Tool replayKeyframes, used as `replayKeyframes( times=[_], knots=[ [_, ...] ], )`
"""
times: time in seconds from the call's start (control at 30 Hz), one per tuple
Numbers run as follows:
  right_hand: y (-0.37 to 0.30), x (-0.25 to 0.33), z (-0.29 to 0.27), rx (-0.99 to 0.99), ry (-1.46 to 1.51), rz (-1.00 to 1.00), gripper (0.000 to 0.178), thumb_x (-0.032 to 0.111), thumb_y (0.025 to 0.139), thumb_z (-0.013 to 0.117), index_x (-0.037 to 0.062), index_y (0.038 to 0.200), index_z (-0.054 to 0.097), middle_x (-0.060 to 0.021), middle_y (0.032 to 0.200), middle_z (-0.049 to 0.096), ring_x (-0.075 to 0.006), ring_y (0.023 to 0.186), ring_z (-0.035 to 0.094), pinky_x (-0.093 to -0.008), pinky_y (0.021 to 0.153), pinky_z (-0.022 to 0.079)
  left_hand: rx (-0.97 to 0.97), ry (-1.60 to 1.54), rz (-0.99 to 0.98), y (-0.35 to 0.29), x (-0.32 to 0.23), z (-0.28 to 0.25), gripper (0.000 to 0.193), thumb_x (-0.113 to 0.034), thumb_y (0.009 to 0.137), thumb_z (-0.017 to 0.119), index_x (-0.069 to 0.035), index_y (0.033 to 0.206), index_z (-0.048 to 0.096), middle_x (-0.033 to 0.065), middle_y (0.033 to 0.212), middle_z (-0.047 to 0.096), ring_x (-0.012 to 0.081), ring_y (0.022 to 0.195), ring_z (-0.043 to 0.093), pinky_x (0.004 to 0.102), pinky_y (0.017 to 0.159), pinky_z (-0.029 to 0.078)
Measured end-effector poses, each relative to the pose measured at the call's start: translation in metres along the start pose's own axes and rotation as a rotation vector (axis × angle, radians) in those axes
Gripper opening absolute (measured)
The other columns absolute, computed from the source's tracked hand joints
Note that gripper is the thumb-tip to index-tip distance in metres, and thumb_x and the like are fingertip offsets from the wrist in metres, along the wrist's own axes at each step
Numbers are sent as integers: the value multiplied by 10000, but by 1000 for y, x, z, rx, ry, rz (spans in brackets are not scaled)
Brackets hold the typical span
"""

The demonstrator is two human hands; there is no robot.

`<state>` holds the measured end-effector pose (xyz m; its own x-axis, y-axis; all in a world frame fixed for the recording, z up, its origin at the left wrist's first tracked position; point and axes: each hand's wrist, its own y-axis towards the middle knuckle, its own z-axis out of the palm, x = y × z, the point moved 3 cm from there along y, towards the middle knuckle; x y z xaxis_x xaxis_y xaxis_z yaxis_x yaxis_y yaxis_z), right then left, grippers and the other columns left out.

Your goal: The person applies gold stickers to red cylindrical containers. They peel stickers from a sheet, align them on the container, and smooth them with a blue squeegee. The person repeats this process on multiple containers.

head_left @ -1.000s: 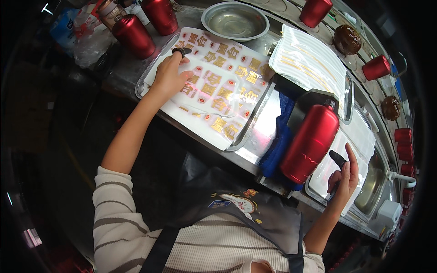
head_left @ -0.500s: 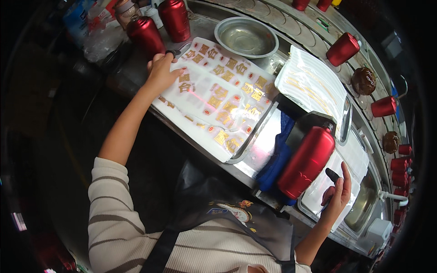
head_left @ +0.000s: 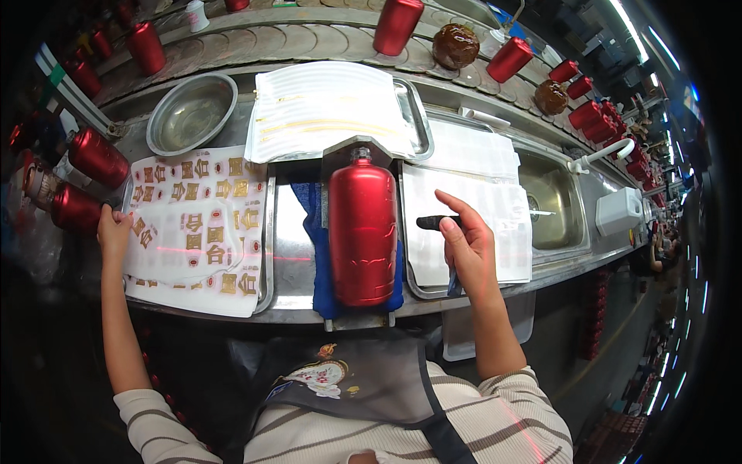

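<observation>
Patterned sheet (head_left: pixel 179 267) of gold characters, printed on white, lying on a metal tray (head_left: pixel 269 280) to my left. At its far-left side my left hand (head_left: pixel 114 226) has thumb and fingers drawn close together, beside an upright red bottle (head_left: pixel 75 207); I cannot tell what, if anything, they pinch. My right hand (head_left: pixel 472 251) hangs over plain white sheets (head_left: pixel 506 236), index finger and thumb spread; whether its curled fingers hold anything is unclear. Between the trays, a large red bottle (head_left: pixel 362 236) lies on blue cloth (head_left: pixel 319 294), neck away from me. Beyond stands a metal basin (head_left: pixel 166 117). I judge the step in hand a leftward reach; the next move probably calls for a light fingertip grip.
</observation>
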<state>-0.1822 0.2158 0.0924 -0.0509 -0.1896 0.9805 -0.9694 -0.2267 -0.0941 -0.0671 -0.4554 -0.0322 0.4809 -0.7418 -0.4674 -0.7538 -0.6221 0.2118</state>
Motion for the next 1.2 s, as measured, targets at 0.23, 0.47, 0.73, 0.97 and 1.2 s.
replayKeyframes(
  times=[0.23,0.47,0.73,0.97,1.2],
  knots=[
    [9,-4,-1,16,-51,28,436,172,971,606,13,1372,546,-42,951,671,-70,874,548,-212,793,422,-146,-327,93,-19,-37,-13,148,1,887,647,1,912,501,45,770,620,106,738,634,278,700,502],
    [18,-9,-5,-42,-96,46,415,150,966,572,26,1361,561,-64,943,712,-10,634,418,-175,569,332,-118,-733,212,-9,-199,-51,141,37,915,632,18,1045,578,56,956,671,109,848,669,243,750,533],
    [19,-25,-9,-88,-36,44,407,158,975,554,23,1359,557,-79,906,720,11,487,340,-163,440,257,-75,-352,135,116,-235,52,289,-70,776,751,-3,749,472,143,801,717,159,746,698,298,646,530],
    [12,-22,-18,-103,2,101,379,105,979,585,22,1348,571,-2,973,678,-13,714,457,-174,628,359,111,197,117,143,-208,124,472,-173,699,788,-33,1129,652,245,1041,693,408,991,667,462,845,524],
    [-6,-5,-4,-23,-107,-4,414,129,938,645,34,1336,584,-66,928,671,-79,772,577,-253,673,485,57,-485,194,155,-166,103,188,-85,818,745,-24,874,577,48,780,688,102,707,625,262,682,491]
  ],
)
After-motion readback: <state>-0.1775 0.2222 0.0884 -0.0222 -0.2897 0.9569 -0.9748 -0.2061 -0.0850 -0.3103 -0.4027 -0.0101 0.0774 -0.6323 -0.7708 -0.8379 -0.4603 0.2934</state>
